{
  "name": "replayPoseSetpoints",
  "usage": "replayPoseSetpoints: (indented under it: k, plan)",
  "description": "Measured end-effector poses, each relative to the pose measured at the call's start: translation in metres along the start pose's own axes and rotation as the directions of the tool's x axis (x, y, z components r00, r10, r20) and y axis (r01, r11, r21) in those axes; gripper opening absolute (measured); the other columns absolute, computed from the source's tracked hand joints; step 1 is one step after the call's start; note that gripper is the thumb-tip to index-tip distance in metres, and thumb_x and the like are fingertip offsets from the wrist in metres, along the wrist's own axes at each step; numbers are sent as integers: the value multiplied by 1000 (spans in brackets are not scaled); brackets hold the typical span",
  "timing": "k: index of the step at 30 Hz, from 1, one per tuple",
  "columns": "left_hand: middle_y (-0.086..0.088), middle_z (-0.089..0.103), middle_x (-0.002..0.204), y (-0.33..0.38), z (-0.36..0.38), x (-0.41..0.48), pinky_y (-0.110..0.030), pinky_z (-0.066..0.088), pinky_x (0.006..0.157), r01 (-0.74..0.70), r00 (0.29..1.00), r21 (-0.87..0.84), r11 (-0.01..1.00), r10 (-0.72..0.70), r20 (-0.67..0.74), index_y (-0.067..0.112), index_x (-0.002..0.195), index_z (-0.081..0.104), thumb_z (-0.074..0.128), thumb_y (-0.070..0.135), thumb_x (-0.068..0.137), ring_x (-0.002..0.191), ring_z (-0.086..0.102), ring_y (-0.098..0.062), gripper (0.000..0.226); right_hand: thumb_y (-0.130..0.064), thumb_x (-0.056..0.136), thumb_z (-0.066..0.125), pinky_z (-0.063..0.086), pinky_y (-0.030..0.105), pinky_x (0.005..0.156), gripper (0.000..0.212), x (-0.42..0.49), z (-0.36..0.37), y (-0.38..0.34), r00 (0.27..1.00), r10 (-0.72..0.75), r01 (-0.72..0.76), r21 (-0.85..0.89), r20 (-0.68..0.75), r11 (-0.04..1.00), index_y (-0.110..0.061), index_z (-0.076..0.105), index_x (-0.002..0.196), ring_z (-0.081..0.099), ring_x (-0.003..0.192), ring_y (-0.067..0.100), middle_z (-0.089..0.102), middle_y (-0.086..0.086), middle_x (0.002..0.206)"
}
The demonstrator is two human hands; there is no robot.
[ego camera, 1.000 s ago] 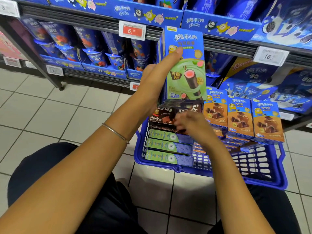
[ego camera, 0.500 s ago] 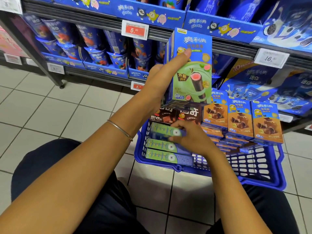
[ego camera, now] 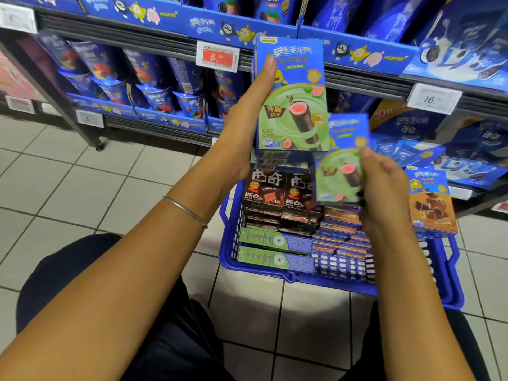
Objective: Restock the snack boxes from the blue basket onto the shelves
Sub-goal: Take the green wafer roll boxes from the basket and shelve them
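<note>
A blue basket sits on the tiled floor in front of the shelves, holding green, dark brown and orange snack boxes. My left hand holds a small stack of green-and-blue snack boxes upright above the basket. My right hand grips another green snack box, blurred, raised beside the stack's lower right. Two green boxes lie flat at the basket's near left. Dark brown boxes stand behind them. An orange box stands at the right.
The shelves hold blue snack cups at left and large blue packs at right. Price tags hang on the shelf rails. My dark-clad knees flank the basket on the tiled floor.
My right hand lifted a green box out of the basket's left stack and raised it up beside the boxes held in my left hand. One less green box lies in the basket.
</note>
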State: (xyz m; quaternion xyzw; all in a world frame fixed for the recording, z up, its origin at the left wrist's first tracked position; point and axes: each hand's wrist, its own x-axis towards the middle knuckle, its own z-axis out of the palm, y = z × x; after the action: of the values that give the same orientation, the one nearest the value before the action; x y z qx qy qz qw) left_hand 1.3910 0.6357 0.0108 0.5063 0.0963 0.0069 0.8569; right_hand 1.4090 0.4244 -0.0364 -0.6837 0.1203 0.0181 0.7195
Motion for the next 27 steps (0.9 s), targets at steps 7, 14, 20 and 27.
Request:
replayPoseSetpoints:
  k: [7,14,20,27]
  plan:
    - [-12,76,129,-4,-3,1,-49,61,100,34,999,-35,999,-34,-12,18,131,71,50,58,107,118,74,-33,51,-36,104,53,62,51,81,29,-6,17,-58,991,29,-76,366,134,928,-16,72,115,75,102,25,77,5,111]
    - [-18,74,130,-10,-7,8,-59,52,110,99,992,32,995,-96,-84,19,131,74,63,69,90,120,72,-40,65,-19,97,64,56,32,64,29,-16,54,-59,965,-14,-35,178,263,983,-2,63,121,72,86,25,73,11,99]
    - [-20,70,136,2,-2,6,-59,48,114,170,978,-8,985,-169,-125,16,140,69,54,78,93,127,67,-42,79,-22,99,61,59,43,78,27,-17,84,-76,936,67,-69,-5,345,998,-6,64,121,72,105,34,75,15,113]
    - [-20,73,132,89,21,-30,-62,50,111,273,935,-47,961,-276,-223,16,137,71,58,77,75,122,70,-43,88,-25,96,67,54,42,74,23,-47,102,-163,903,226,-194,-125,366,973,-13,64,115,73,98,26,76,8,109]
